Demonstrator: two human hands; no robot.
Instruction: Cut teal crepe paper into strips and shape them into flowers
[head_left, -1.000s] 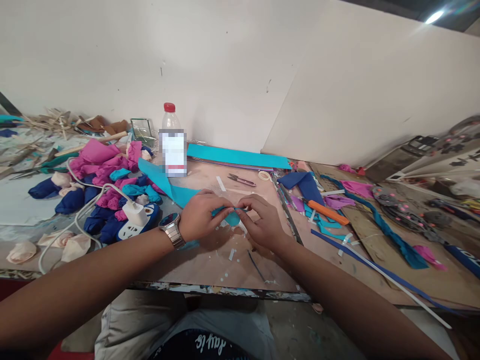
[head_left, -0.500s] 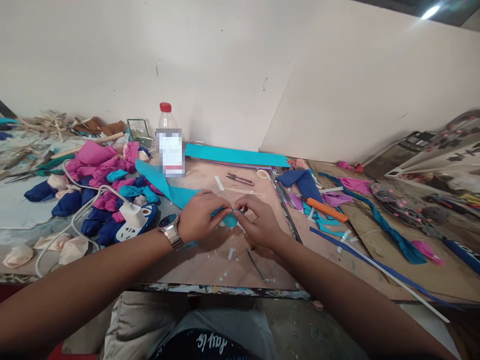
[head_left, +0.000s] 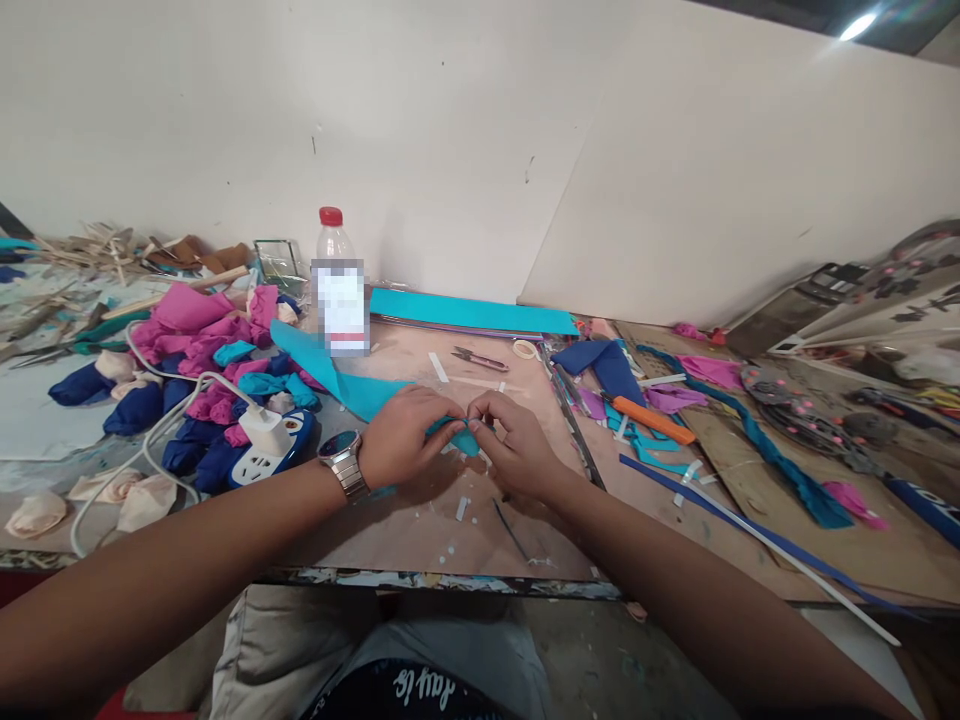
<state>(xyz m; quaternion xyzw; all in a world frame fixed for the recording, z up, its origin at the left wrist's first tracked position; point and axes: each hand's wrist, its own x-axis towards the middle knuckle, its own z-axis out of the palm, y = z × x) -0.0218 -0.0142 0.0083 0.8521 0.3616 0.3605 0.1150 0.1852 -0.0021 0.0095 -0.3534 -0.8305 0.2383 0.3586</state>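
Between my two hands is a turquoise crepe-paper strip (head_left: pixel 352 391), its near end bunched at my fingertips and its long tail running left toward the bottle. My left hand (head_left: pixel 409 428), with a metal watch on the wrist, pinches the strip between thumb and fingers. My right hand (head_left: pixel 514 440) pinches the same gathered end from the other side, fingertips almost touching those of the left. Part of the bunched end is hidden by the fingers. Beyond the hands lie small thread snips (head_left: pixel 480 358) and a pale ring, perhaps a tape roll (head_left: pixel 526 348).
A red-capped bottle (head_left: pixel 331 240) stands behind the strip. On the left are crumpled paper flowers (head_left: pixel 187 350) and a power strip (head_left: pixel 262 462) with a white cable. An orange utility knife (head_left: pixel 652 420) lies right among paper scraps. A flat turquoise strip (head_left: pixel 472 312) rests by the wall.
The gathered turquoise end has turned and folded slightly between my fingertips. Both hands have stayed in nearly the same place, and the strip's tail has shifted a little right.
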